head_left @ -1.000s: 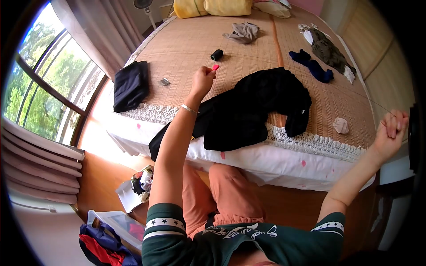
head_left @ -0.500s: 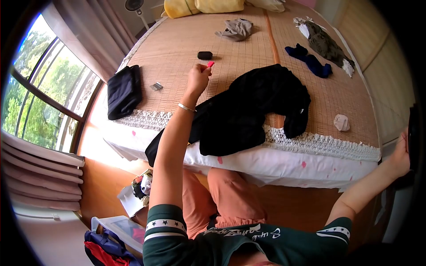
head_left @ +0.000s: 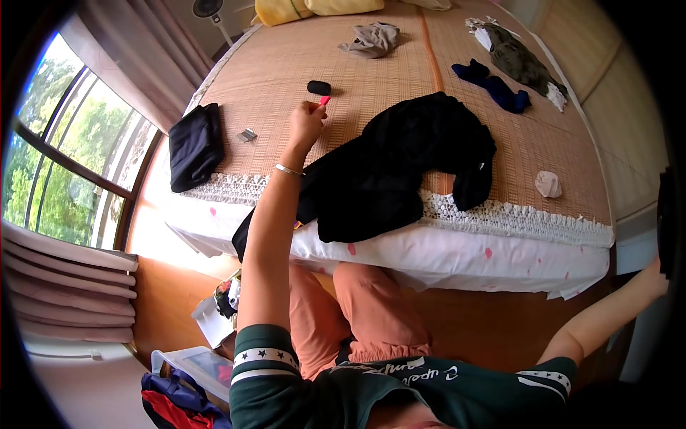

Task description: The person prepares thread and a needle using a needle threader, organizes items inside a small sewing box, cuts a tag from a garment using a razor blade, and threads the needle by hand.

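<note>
My left hand (head_left: 306, 126) is stretched over the bed, its fingers pinched on a small bright pink piece (head_left: 325, 100) whose kind I cannot make out. Just beyond it lies a small black rounded case-like object (head_left: 319, 87). A black long-sleeved garment (head_left: 386, 164) is spread on the mat, partly behind my left forearm and hanging over the bed's front edge. At the far right of the view, my right hand (head_left: 657, 279) is beside a dark upright object (head_left: 664, 229). Its fingers are hidden, so any grip there is not visible.
The bed carries a woven mat (head_left: 275, 79), a folded dark cloth (head_left: 196, 146), a small silvery item (head_left: 247, 135), a grey-brown garment (head_left: 371, 40), a navy cloth (head_left: 493, 86), an olive garment (head_left: 518, 61) and a pale crumpled piece (head_left: 548, 184). A plastic bin (head_left: 187, 366) stands lower left.
The view has shifted slightly. My right hand has moved lower and farther out beside the dark object, its fingers now out of sight. My left hand still holds the pink piece near the black object.
</note>
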A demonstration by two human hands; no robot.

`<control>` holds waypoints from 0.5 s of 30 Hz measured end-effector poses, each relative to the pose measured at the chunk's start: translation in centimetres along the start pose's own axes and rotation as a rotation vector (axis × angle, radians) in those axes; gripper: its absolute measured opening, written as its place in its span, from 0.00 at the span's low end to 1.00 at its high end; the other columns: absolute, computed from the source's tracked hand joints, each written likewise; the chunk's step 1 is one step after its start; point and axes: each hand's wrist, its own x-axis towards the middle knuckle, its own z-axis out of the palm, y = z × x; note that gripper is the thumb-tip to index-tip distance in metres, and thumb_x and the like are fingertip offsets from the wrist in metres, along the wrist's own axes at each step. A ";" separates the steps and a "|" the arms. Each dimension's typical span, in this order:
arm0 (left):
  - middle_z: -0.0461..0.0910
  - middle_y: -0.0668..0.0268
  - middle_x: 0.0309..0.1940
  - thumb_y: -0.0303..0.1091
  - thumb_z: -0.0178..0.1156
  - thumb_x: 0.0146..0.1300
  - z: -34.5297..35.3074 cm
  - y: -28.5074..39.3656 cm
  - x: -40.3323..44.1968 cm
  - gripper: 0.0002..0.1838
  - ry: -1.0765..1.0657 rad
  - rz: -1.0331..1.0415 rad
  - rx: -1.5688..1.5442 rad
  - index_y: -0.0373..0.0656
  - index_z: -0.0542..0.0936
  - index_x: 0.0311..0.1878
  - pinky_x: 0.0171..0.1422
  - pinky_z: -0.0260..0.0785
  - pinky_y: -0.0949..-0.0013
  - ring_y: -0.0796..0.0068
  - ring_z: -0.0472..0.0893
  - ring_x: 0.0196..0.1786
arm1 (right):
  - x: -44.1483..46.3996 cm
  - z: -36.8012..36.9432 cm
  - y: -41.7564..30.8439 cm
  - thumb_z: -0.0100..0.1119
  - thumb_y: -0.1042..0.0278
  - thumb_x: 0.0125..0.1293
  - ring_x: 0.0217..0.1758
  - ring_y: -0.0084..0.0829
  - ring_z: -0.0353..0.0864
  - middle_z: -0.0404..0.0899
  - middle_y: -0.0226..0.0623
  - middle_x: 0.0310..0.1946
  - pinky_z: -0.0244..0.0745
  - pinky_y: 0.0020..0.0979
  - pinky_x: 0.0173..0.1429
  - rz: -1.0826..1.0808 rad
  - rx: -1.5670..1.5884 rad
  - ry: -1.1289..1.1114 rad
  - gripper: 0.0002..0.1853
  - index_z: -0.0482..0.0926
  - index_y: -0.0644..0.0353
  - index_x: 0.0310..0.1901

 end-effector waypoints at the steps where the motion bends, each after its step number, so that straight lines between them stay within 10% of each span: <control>1: 0.78 0.63 0.22 0.33 0.57 0.57 0.0 0.1 0.0 0.10 -0.002 0.002 0.000 0.34 0.74 0.33 0.23 0.67 0.73 0.78 0.74 0.20 | -0.2 0.8 0.1 0.47 0.71 0.63 0.14 0.16 0.57 0.65 0.25 0.19 0.54 0.15 0.18 -0.126 0.089 0.277 0.03 0.70 0.60 0.35; 6: 0.79 0.63 0.22 0.33 0.57 0.56 0.1 0.0 -0.4 0.10 0.006 0.026 -0.003 0.34 0.75 0.33 0.25 0.67 0.73 0.78 0.74 0.20 | 2.1 -3.2 -4.4 0.45 0.70 0.64 0.14 0.15 0.56 0.63 0.25 0.18 0.54 0.15 0.18 -0.003 -0.008 -0.064 0.05 0.70 0.60 0.34; 7: 0.79 0.63 0.22 0.33 0.57 0.56 0.1 -0.4 -0.3 0.10 0.005 0.026 -0.003 0.34 0.75 0.33 0.25 0.67 0.73 0.78 0.74 0.20 | 2.9 -4.9 -5.7 0.45 0.69 0.65 0.14 0.15 0.55 0.63 0.25 0.18 0.54 0.14 0.18 0.255 -0.165 -0.614 0.05 0.70 0.60 0.34; 14: 0.79 0.62 0.23 0.34 0.58 0.55 -0.7 -1.8 -0.9 0.09 0.046 0.031 0.058 0.36 0.76 0.32 0.28 0.68 0.71 0.74 0.76 0.24 | 4.1 -4.1 -7.3 0.45 0.68 0.65 0.14 0.15 0.54 0.63 0.25 0.18 0.54 0.14 0.17 0.237 -0.210 -0.573 0.05 0.68 0.59 0.34; 15: 0.80 0.62 0.23 0.34 0.58 0.55 -0.8 -2.1 -0.8 0.09 0.053 0.048 0.068 0.36 0.76 0.32 0.28 0.68 0.71 0.74 0.77 0.24 | 3.9 -1.8 -6.2 0.45 0.68 0.65 0.14 0.15 0.54 0.63 0.25 0.18 0.54 0.15 0.17 -0.005 -0.030 -0.039 0.05 0.68 0.59 0.33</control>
